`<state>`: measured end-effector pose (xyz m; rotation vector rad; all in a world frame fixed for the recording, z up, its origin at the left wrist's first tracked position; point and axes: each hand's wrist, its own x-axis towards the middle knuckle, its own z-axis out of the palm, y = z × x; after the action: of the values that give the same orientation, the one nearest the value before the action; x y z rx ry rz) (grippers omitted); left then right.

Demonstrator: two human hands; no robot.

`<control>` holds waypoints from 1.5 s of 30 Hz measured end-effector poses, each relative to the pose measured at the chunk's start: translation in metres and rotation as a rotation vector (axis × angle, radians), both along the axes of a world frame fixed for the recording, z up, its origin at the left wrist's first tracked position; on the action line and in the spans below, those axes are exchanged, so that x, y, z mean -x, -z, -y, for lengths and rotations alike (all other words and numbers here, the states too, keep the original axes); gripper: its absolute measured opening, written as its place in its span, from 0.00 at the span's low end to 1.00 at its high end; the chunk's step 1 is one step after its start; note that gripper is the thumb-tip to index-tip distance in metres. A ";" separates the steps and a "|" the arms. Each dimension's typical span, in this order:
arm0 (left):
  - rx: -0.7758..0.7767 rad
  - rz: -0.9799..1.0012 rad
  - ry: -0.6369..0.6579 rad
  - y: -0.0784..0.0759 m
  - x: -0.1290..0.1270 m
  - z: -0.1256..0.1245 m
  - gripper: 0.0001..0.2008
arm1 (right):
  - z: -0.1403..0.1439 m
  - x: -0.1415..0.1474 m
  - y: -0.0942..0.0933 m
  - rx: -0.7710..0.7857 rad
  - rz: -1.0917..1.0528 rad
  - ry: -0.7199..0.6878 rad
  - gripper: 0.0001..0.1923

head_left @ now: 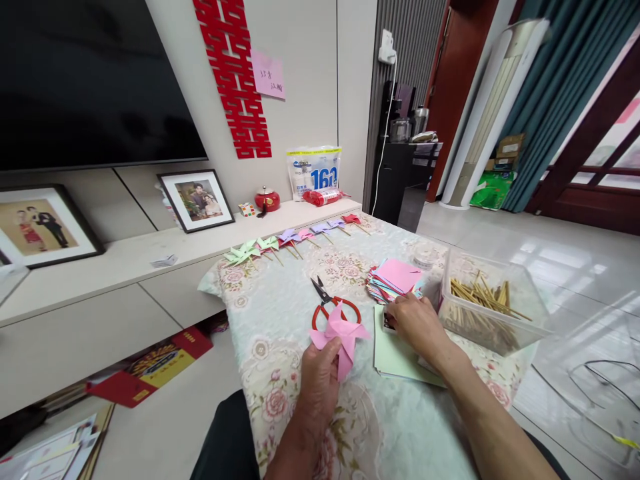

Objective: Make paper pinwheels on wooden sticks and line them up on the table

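Observation:
My left hand (319, 380) holds a folded pink paper pinwheel (340, 335) above the flowered tablecloth (280, 313). My right hand (417, 322) rests on a light green sheet (395, 353), its fingers curled over a small dark object I cannot make out. Just beyond that hand lies a stack of coloured paper squares (395, 279) with a pink one on top. Red-handled scissors (327, 303) lie behind the pinwheel.
A clear plastic box (493, 310) of wooden sticks stands right of my right hand. Several finished pinwheels (295, 239) line the table's far edge. Behind is a low shelf (125, 260) with framed photos, a red pot and a wipes pack.

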<state>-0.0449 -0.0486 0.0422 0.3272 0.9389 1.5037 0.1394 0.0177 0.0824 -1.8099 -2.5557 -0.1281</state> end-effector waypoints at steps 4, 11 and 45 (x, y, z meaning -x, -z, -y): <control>-0.009 0.055 -0.075 -0.002 -0.010 -0.012 0.12 | -0.001 0.001 0.002 0.008 0.011 0.033 0.13; -0.023 0.057 -0.093 -0.001 -0.011 -0.022 0.13 | 0.002 -0.003 0.007 0.025 0.047 0.058 0.12; -0.092 -0.002 0.064 -0.005 -0.008 -0.010 0.12 | 0.030 0.014 -0.018 0.195 -1.302 -0.236 0.07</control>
<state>-0.0366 -0.0390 0.0475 0.4212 0.8547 1.4911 0.1256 -0.0121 0.1004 -0.9622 -1.7437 0.9665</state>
